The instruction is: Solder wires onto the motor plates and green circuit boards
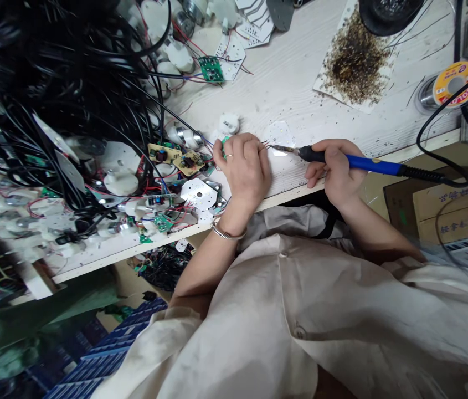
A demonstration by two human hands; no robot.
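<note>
Though black-fronted, a blue soldering iron [373,164].

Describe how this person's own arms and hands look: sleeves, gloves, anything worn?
Both hands are ungloved. The left hand wears a thin ring, with a silvery bracelet at its wrist. No jewellery shows on the right hand. The loose beige sleeves end around the elbows. No markings show on them.
</note>
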